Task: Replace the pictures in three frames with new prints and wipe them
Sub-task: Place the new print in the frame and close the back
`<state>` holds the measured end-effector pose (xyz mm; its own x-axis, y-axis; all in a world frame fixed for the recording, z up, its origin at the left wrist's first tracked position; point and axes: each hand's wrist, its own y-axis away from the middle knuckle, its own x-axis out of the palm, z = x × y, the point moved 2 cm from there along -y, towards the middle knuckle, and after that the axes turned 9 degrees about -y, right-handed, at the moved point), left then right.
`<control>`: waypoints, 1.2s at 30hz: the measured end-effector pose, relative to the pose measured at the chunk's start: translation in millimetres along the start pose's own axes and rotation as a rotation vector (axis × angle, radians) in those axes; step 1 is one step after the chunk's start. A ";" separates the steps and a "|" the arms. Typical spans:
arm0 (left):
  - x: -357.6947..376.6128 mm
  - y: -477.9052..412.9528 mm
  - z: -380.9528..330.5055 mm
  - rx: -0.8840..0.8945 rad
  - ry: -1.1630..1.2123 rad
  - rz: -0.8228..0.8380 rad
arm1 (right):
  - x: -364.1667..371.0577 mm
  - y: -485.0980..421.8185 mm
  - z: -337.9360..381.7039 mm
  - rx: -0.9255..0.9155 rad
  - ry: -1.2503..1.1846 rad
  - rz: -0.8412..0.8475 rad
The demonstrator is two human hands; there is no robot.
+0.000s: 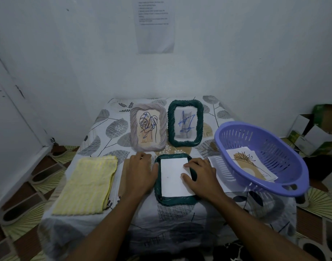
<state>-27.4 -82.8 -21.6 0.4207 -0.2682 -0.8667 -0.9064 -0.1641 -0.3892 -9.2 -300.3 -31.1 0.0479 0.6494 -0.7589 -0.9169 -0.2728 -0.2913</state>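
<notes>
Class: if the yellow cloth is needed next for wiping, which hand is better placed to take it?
Left, probably. The left hand rests at the left edge of the face-down green frame, nearest the yellow cloth. The right hand presses the white sheet in the frame and would have to cross over.

Your left hand (pixel 140 174) lies flat, fingers straight, against the left rim of the near green frame (pixel 176 200) and over a brown board (pixel 124 178). Your right hand (pixel 201 176) rests on the frame's right rim, fingertips touching the white sheet (pixel 173 178) that lies inside it. Far side of the table (pixel 105 132): a pale twisted frame (pixel 162 127) with a leaf drawing at left, and a second green frame (pixel 199 123) with blue scribble just beside it at right. A folded yellow cloth (pixel 88 185) lies near left. At right, a purple basket (pixel 285 147) holds a print (pixel 251 166).
</notes>
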 end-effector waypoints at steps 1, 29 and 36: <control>-2.2 -0.5 6.5 -0.057 -0.063 0.015 | 0.5 -0.1 -0.2 0.001 -0.006 -0.005; -38.4 -16.0 -48.3 -0.354 0.219 0.186 | -23.6 -23.8 37.6 0.228 -0.676 0.020; -17.5 -10.7 -53.7 -0.244 0.301 0.228 | -33.8 -17.1 13.4 0.423 -0.629 0.054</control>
<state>-23.0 -127.3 14.5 0.2359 -0.5817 -0.7784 -0.9571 -0.2777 -0.0825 -0.4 -308.0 7.3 -0.1202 0.9598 -0.2536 -0.9914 -0.1026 0.0816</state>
